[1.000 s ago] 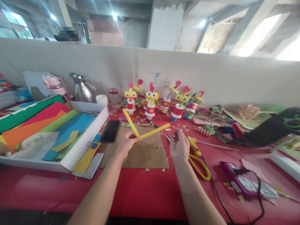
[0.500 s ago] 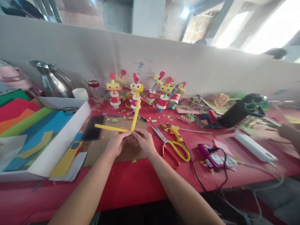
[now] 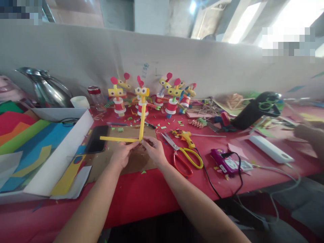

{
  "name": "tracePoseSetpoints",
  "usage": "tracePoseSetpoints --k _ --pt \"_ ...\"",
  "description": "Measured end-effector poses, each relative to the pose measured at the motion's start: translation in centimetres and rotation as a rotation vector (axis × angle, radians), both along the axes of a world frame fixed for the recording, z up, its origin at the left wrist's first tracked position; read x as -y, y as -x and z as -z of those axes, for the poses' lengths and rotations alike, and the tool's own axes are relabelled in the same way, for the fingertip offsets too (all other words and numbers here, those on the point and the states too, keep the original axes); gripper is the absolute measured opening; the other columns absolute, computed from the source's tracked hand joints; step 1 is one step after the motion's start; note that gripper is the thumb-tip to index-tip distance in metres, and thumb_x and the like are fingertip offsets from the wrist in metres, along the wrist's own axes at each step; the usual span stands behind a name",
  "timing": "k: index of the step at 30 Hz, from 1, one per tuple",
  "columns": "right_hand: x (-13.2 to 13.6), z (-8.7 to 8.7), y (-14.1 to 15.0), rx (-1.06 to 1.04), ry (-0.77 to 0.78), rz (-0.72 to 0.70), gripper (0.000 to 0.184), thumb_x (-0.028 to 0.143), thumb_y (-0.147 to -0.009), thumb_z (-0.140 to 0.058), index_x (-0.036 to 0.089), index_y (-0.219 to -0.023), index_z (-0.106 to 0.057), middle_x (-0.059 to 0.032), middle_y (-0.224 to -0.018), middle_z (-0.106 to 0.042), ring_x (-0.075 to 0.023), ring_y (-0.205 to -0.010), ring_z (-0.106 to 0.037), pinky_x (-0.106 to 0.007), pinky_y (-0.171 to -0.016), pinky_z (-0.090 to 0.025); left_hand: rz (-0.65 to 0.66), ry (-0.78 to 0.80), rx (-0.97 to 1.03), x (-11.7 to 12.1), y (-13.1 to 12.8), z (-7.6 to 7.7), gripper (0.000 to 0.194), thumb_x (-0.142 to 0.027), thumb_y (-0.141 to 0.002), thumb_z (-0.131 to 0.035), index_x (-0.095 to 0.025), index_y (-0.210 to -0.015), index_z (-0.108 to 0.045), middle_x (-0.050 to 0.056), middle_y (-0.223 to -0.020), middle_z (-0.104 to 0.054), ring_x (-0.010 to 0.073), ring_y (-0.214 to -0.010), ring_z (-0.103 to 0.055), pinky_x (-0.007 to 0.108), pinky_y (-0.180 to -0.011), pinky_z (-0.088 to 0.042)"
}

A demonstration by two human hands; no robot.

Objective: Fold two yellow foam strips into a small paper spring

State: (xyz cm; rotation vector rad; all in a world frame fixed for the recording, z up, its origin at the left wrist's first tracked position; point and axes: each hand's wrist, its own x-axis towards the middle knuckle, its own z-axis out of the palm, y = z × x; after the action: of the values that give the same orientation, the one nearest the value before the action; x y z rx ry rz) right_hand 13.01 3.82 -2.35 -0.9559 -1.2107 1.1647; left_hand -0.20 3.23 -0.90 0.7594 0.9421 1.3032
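Two yellow paper strips meet at a corner pinched between my fingertips. One strip [image 3: 118, 139] stretches out to the left, and the other strip [image 3: 142, 123] points up and away from me. My left hand [image 3: 122, 154] is closed on the joined ends from the left. From the right, my right hand [image 3: 154, 150] pinches the same corner. Both hands hover over a brown cardboard sheet [image 3: 141, 165]. Scissors [image 3: 181, 153] with one red and one yellow handle lie right of my right hand, beside a yellow glue gun [image 3: 188, 139].
Several paper-cup figures [image 3: 143, 101] stand along the back wall. On the left are a white box [image 3: 60, 148] of coloured paper, a phone [image 3: 97, 139] and a steel jug [image 3: 47, 87]. At right lie a purple device [image 3: 225, 162], a white power strip [image 3: 270, 149] and another person's arm [image 3: 307, 136].
The camera view has shifted slightly. The upright strip now stands straighter, and the left one lies more level. Both hands keep their pinch at the corner.
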Motion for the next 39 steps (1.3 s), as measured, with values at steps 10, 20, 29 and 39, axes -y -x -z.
tracePoseSetpoints --k 10,20,29,39 --pt "0.15 -0.14 -0.22 0.063 -0.014 0.014 0.017 0.028 -0.073 -0.063 0.021 -0.084 -0.074 -0.0007 -0.07 -0.068 -0.0142 -0.059 -0.06 -0.025 -0.056 -0.049 0.006 -0.01 -0.018 0.17 -0.11 0.05 0.037 -0.022 -0.052 -0.083 -0.009 -0.084 -0.071 0.009 -0.075 -0.073 0.0223 -0.078 -0.069 0.034 -0.077 -0.052" --pt "0.01 -0.12 -0.33 -0.002 -0.011 0.002 0.019 0.032 -0.075 -0.063 0.017 -0.082 -0.074 -0.0018 -0.067 -0.067 -0.0127 -0.057 -0.059 -0.023 -0.055 -0.048 0.006 -0.033 -0.047 0.05 -0.07 0.3 0.036 -0.024 -0.053 -0.082 -0.01 -0.085 -0.071 0.008 -0.073 -0.073 0.0212 -0.074 -0.068 0.034 -0.077 -0.051" --pt "-0.11 -0.44 -0.21 -0.134 0.11 -0.002 0.018 0.03 -0.074 -0.06 0.015 -0.075 -0.071 0.0001 -0.058 -0.062 -0.011 -0.053 -0.055 -0.021 -0.053 -0.046 -0.049 -0.1 -0.123 0.0 -0.35 0.81 0.038 -0.025 -0.057 -0.081 -0.014 -0.089 -0.065 0.004 -0.078 -0.071 0.0179 -0.075 -0.067 0.031 -0.076 -0.049" --pt "0.13 -0.42 -0.05 -0.187 0.059 -0.05 0.017 0.032 -0.07 -0.069 0.017 -0.078 -0.071 -0.0008 -0.066 -0.066 -0.012 -0.061 -0.058 -0.023 -0.059 -0.046 -0.011 -0.128 -0.039 0.11 -0.33 0.7 0.036 -0.023 -0.055 -0.081 -0.015 -0.087 -0.065 0.004 -0.078 -0.071 0.02 -0.076 -0.067 0.033 -0.075 -0.05"
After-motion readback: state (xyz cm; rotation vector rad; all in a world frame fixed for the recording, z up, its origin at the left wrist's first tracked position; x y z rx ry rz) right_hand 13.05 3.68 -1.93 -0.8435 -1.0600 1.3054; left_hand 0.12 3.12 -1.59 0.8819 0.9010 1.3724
